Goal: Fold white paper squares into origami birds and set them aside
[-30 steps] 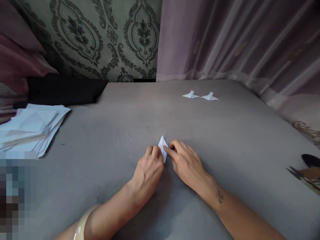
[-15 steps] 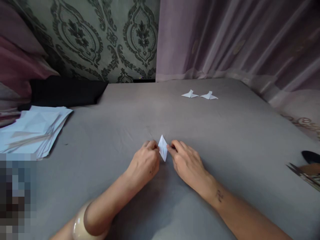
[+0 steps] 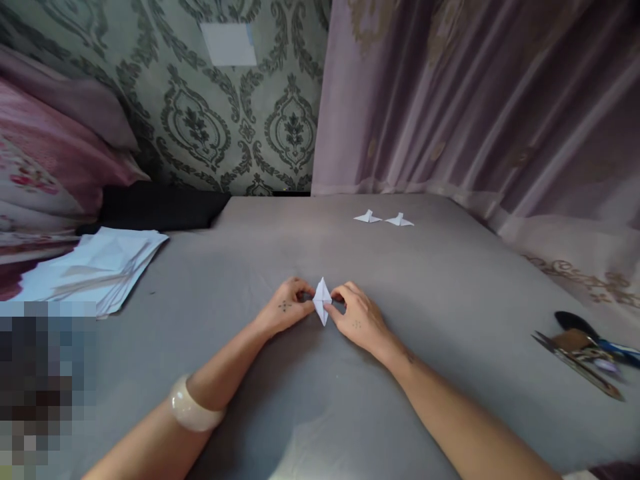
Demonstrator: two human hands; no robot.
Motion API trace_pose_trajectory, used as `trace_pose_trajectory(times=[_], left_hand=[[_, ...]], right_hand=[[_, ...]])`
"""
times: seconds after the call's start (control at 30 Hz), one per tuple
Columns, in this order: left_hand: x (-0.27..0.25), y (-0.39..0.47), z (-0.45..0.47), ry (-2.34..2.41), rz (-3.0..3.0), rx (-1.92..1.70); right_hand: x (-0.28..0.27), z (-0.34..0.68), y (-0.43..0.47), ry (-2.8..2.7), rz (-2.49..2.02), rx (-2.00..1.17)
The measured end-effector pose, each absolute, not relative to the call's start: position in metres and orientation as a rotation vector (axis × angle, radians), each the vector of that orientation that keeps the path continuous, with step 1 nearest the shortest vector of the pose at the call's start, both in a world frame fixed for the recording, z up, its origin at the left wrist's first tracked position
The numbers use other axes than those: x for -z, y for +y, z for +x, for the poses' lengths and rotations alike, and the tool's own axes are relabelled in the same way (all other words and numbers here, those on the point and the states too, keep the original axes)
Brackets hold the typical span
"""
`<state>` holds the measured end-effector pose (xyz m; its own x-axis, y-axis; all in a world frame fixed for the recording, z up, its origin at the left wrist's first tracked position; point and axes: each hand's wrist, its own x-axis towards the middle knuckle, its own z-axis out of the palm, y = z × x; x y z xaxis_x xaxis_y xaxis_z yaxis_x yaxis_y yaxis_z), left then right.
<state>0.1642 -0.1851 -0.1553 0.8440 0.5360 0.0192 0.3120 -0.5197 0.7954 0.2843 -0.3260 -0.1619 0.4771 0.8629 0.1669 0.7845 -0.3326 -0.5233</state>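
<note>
A small white folded paper [image 3: 323, 297], shaped like a narrow diamond with a crease across its middle, is between my two hands over the grey cloth. My left hand [image 3: 287, 307] pinches its left corner between thumb and fingers. On the opposite side, my right hand [image 3: 357, 313] grips the right edge, its thumb lying on the front face. Farther back on the cloth stand two white folded paper figures [image 3: 369, 217] [image 3: 399, 219], side by side, apart from both hands.
A stack of white paper sheets [image 3: 115, 260] lies at the left, before a folded black cloth [image 3: 165, 205]. At the right are a pair of pointed metal tools [image 3: 575, 367] and a dark-headed object [image 3: 575, 323]. Curtains hang behind the grey surface [image 3: 280, 240].
The view has tilted up and shifted. Both hands have turned, so their thumbs now show at the paper's edges, and the paper's sides look more spread at the middle.
</note>
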Motion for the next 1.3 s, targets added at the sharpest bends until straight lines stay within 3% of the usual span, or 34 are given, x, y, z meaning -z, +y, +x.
trace_pose_trajectory(times=[0.5,0.9,1.3], left_hand=[[0.144,-0.202,0.166,0.429,1.611,-0.519],[0.157,-0.208,0.173,0.289,1.44,-0.714],[0.144,-0.213,0.17,0.464,1.458,-0.584]], right_hand=[[0.166,0.3,-0.315,-0.794,-1.494,-0.542],[0.158,0.29,-0.314,-0.671,-1.346,-0.666],[0.154,0.287,-0.317,-0.738,-1.374,-0.639]])
